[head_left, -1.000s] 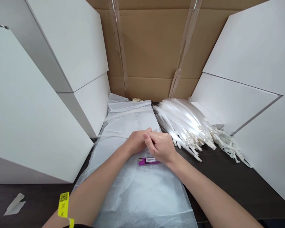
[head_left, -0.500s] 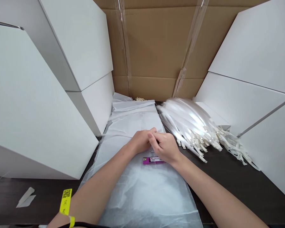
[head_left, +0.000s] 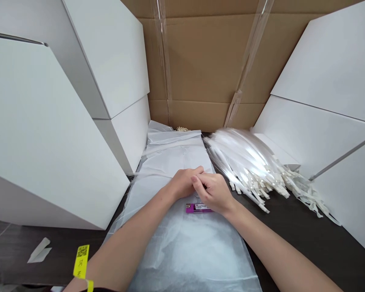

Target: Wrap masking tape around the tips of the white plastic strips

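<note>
My left hand [head_left: 185,182] and my right hand [head_left: 213,191] are clasped together above a translucent white plastic sheet [head_left: 185,158]. Both are closed, the right one wrapped over the fingers of the left, with its thumb on top. I see nothing held in either hand, though the space between the palms is hidden. Just below them lies a small purple plastic item [head_left: 190,208] with a white label; my right hand covers its right end. A yellow tag [head_left: 81,261] printed with a square code hangs by my left forearm.
Clear plastic strips with cream ends [head_left: 246,162] lie heaped on the dark table [head_left: 287,227] at right. White boxes [head_left: 57,134] stand at left, more white panels [head_left: 328,69] at right. Taped cardboard [head_left: 207,56] closes the back. White scraps [head_left: 40,251] lie at lower left.
The view has shifted slightly, so everything sits a little further right and lower. My hands stay clasped in the same place above the sheet.
</note>
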The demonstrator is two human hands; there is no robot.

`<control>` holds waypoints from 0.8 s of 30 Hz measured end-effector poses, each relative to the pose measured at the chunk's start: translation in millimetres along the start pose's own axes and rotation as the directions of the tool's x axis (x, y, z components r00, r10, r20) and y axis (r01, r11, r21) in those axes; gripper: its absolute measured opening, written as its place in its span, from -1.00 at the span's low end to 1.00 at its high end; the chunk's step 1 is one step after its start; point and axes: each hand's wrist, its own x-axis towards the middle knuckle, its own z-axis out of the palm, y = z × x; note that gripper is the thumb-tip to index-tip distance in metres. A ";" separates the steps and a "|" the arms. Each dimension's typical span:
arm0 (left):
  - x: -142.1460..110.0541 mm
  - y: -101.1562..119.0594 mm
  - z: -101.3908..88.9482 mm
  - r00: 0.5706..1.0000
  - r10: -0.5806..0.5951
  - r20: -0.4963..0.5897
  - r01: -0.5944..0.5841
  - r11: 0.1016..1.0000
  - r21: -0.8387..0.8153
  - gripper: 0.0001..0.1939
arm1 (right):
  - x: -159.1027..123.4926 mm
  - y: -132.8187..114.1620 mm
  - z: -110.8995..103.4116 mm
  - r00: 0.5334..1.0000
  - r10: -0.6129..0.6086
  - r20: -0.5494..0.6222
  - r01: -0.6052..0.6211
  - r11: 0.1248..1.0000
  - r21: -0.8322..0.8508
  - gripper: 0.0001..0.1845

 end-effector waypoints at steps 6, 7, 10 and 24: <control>-1.0 1.6 -2.3 0.999 -0.024 0.021 0.024 1.000 0.016 -0.82 | -0.4 0.5 0.8 1.000 -0.028 0.009 0.028 1.000 0.003 -0.52; -0.9 1.7 -2.4 1.000 -0.022 0.021 0.022 1.000 0.017 -0.82 | -0.5 0.7 1.1 0.999 -0.031 0.008 0.031 1.000 -0.002 -0.52; -0.3 1.6 -2.2 1.000 -0.010 0.026 0.009 1.000 0.029 -0.84 | -0.4 0.9 1.5 1.000 -0.024 -0.004 0.024 1.000 -0.001 -0.52; -0.4 4.2 -5.1 0.998 -0.029 0.060 0.027 0.999 0.041 -0.85 | -1.2 0.2 1.6 1.000 -0.002 0.005 0.002 0.999 0.032 -0.52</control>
